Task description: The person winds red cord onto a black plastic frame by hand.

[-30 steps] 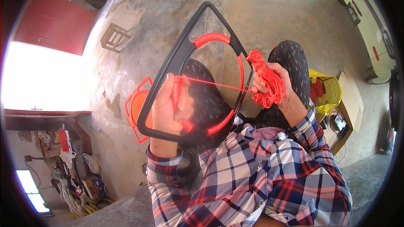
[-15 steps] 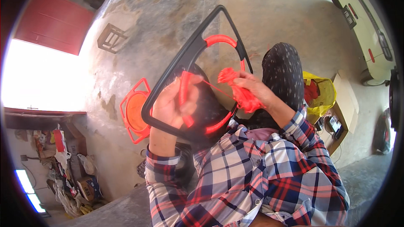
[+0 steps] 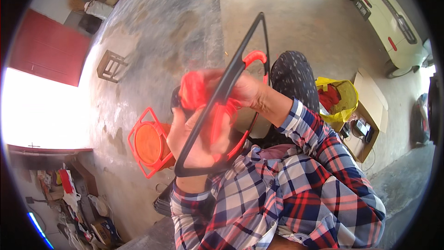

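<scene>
A black, roughly rectangular frame (image 3: 221, 93) stands tilted above my lap. Parts of the ring inside it are wrapped in red cord, including a stretch near its top (image 3: 254, 56). My left hand (image 3: 187, 134) grips the ring at the lower left, its fingers curled round a red-wrapped section (image 3: 217, 125). My right hand (image 3: 247, 90) reaches behind the frame's long bar and through its opening, closed on a bundle of red cord (image 3: 192, 90) that is blurred by motion. The bar hides part of the right hand's fingers.
An orange plastic stool (image 3: 150, 143) stands to the left, with a small wooden stool (image 3: 111, 66) farther off. On the right are a yellow bag (image 3: 344, 97) with red material inside and an open cardboard box (image 3: 370, 134) holding devices. A pale vehicle (image 3: 384, 18) is parked at far right.
My right hand has carried the cord bundle leftward, through the frame's opening, to above my left hand. The frame has turned more edge-on, still in my left hand. The view has shifted slightly.
</scene>
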{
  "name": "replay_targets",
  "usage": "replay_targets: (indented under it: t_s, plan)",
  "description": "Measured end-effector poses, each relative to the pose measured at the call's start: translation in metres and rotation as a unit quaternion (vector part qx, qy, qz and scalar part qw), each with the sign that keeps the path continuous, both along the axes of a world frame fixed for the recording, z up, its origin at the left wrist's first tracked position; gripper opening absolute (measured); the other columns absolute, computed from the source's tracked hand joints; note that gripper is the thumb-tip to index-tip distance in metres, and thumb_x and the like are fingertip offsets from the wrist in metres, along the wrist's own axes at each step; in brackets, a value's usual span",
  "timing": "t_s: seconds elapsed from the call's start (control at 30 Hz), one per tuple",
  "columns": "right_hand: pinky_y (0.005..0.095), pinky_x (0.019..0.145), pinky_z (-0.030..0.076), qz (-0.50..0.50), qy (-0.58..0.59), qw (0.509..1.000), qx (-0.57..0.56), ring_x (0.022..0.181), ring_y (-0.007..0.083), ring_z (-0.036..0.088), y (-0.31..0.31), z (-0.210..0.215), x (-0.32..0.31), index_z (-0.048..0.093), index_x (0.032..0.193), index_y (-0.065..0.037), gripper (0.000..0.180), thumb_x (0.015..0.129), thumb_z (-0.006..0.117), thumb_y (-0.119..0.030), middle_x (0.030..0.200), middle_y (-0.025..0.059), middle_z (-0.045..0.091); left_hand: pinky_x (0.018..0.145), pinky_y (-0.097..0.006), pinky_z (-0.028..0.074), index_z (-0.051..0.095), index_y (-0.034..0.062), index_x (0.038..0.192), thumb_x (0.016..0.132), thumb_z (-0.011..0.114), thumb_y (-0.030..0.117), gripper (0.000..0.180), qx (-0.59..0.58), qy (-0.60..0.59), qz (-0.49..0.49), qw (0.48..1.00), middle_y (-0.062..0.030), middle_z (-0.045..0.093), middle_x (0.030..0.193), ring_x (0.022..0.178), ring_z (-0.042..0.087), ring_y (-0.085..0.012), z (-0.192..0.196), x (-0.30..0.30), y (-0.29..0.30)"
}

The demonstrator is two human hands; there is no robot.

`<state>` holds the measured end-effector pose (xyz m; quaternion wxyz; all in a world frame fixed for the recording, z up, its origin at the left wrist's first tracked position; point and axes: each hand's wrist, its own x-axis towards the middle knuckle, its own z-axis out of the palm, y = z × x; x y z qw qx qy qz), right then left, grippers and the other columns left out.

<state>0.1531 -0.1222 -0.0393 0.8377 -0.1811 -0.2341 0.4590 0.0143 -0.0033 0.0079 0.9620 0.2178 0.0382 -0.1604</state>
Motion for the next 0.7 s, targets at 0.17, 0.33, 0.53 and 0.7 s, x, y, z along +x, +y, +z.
replay_targets:
  t_s: [0.17,0.33,0.53,0.7]
  plan:
    - [0.0357,0.093,0.044,0.081,-0.355,0.931,-0.002,0.109,0.0247,0.057,0.004,0.021,0.024,0.070,0.091,-0.003,0.015,0.081,0.060,-0.009,0.125,0.0174,0.057,0.062,-0.038,0.052,0.048,0.0030,0.129,0.093,0.043,0.057,0.065,-0.060,0.129,0.072,0.987,-0.0231,0.062,0.109,0.090,0.064,-0.0341,-0.007,0.001,-0.014]
    - [0.0360,0.088,0.047,-0.014,-0.323,0.942,-0.095,0.103,0.0220,0.060,-0.002,0.030,0.010,0.067,0.104,-0.002,0.025,0.080,0.064,-0.007,0.121,0.0124,0.059,0.066,-0.041,0.056,0.047,0.0004,0.130,0.091,0.049,0.043,0.058,-0.074,0.030,-0.057,0.995,-0.0231,0.059,0.111,0.092,0.063,-0.0322,-0.007,0.006,-0.013]
    - [0.0255,0.079,0.048,-0.059,-0.177,0.970,-0.157,0.100,0.0105,0.058,-0.051,-0.033,-0.009,0.058,0.120,-0.005,0.040,0.084,0.072,-0.013,0.111,0.0018,0.061,0.045,-0.023,0.032,0.052,0.0027,0.126,0.083,0.069,0.025,0.052,0.101,0.008,0.206,0.973,-0.0115,0.059,0.092,0.059,0.044,-0.0133,-0.015,0.005,-0.001]
    - [0.0263,0.086,0.046,-0.087,-0.128,0.974,-0.167,0.105,0.0102,0.053,-0.043,0.001,-0.052,0.056,0.118,-0.004,0.048,0.074,0.076,-0.002,0.113,0.0020,0.056,0.047,-0.023,0.032,0.057,0.0080,0.119,0.083,0.071,0.034,0.047,0.202,-0.029,0.222,0.953,-0.0051,0.060,0.091,0.058,0.043,-0.0120,-0.015,0.004,0.001]
